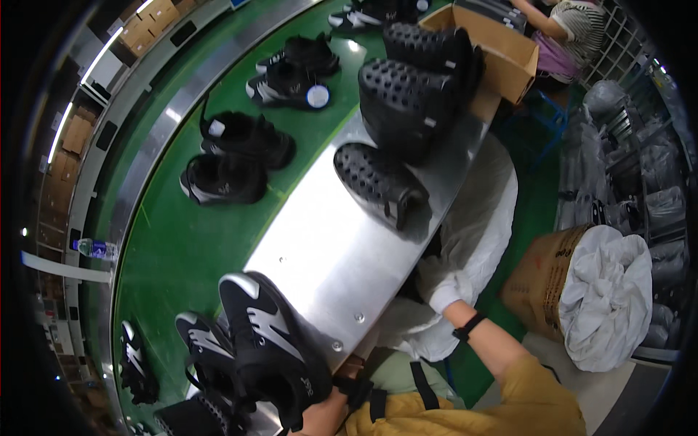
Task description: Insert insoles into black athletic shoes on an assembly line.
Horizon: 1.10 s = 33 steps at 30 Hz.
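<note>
Sneaker [269, 341], black with pale grey panels, sits nearest, toe pointing away at the near end of the metal counter [320, 240]. The left forearm [323, 418] comes in beside its heel, but the shoe hides the left grip, so I cannot tell whether it holds anything. Just left is a second, similar sneaker [207, 338], with a dark ribbed piece [190, 416] below it.

To the right, the right grip [443, 287], in a white glove below a black wristband [469, 327], reaches down past the counter's edge into a white sack [487, 218]. Its fingertips sink into shadow; I cannot tell whether they are wide, narrow or closed on something. Farther right, bunched white cloth [607, 305] lies against a brown carton [534, 280].

Farther up the counter rests a black piece with a dimpled face [378, 182], and beyond it larger dimpled pieces [407, 102] crowd together. Left of them, on the green belt [182, 254], a dark pair of shoes [225, 178] lies side by side; another pair [280, 86], with a round tag, lies beyond. Farthest off, a person in a striped top [585, 33] is beside an open cardboard box [520, 65].
</note>
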{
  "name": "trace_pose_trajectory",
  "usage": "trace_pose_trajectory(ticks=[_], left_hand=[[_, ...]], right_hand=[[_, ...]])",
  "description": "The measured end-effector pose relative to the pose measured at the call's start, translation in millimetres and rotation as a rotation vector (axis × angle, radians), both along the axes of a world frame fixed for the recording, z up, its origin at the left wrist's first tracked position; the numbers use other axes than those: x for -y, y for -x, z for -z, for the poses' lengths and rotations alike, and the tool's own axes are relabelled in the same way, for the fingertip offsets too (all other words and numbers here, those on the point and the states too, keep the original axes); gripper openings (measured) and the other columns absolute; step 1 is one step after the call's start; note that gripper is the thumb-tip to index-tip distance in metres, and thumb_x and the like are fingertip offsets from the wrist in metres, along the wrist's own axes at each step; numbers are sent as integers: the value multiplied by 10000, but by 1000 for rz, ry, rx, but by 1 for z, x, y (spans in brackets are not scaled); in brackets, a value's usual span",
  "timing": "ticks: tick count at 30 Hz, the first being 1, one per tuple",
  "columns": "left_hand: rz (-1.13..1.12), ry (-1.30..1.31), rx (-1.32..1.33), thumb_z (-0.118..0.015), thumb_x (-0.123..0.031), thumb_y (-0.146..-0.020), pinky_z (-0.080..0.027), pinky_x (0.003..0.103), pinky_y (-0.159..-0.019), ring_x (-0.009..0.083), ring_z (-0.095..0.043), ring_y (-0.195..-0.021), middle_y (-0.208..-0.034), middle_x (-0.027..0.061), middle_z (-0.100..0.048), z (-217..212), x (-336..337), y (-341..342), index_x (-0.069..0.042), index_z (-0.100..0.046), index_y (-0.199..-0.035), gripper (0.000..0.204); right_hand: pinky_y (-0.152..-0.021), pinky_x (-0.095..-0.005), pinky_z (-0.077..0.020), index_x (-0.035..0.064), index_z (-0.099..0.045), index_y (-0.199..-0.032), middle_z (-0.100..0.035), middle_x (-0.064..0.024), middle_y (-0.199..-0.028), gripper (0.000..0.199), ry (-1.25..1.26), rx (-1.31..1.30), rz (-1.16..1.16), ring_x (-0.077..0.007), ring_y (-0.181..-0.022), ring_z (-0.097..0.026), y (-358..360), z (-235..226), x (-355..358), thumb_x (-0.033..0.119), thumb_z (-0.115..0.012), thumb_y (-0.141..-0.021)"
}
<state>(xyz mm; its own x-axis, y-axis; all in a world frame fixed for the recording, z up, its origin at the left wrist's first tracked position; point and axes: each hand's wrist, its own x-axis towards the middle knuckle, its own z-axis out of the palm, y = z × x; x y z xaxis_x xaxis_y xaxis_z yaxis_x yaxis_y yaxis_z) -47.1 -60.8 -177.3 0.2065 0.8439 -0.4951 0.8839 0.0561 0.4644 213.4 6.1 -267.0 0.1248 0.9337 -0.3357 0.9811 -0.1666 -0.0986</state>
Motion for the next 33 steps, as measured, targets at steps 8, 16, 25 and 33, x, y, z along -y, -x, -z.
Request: trace_pose_trajectory(ticks=[8, 16, 25, 33], left_hand=[[-297, 457, 232, -478, -228, -995, -468, 494, -919, 461, -584, -1092, -1089, 320, -624, -112, 46, 60, 15, -585, -1085, 280], [159, 289, 74, -530, -161, -964, -488, 471, -884, 434, -608, -1067, -1045, 313, -635, -106, 38, 70, -16, -604, -1087, 203], [104, -851, -117, -628, -439, -938, -524, 493, -875, 448, -652, -941, -1101, 246, -671, 40, -29, -46, 2, -616, -1210, 519], [-220, 184, 1046, -681, -489, -915, -368, 409, -1135, 325, -465, -1371, -1466, 217, -479, -51, -6, -106, 19, -343, -1494, 841]], right_hand=[[-1016, -419, -457, 74, -677, -1244, -648, -214, -1264, 562, 182, -952, 293, -394, -1160, -600, -23, 156, 23, 470, -686, -846], [-1124, -384, -370, 110, -397, -1514, -414, -198, -1538, 738, 192, -736, 497, -339, -1381, -433, -24, 182, 57, 447, -668, -915], [-609, -285, -509, 97, -600, -1246, -690, -20, -1106, 353, -358, -2012, 1130, -157, -881, -661, -84, -24, 48, 218, -701, -931], [-1096, -497, -448, -8, -551, -1360, -607, -192, -1348, 569, -130, -2500, 1017, -336, -1237, -589, -52, -132, 125, 342, -682, -932]])
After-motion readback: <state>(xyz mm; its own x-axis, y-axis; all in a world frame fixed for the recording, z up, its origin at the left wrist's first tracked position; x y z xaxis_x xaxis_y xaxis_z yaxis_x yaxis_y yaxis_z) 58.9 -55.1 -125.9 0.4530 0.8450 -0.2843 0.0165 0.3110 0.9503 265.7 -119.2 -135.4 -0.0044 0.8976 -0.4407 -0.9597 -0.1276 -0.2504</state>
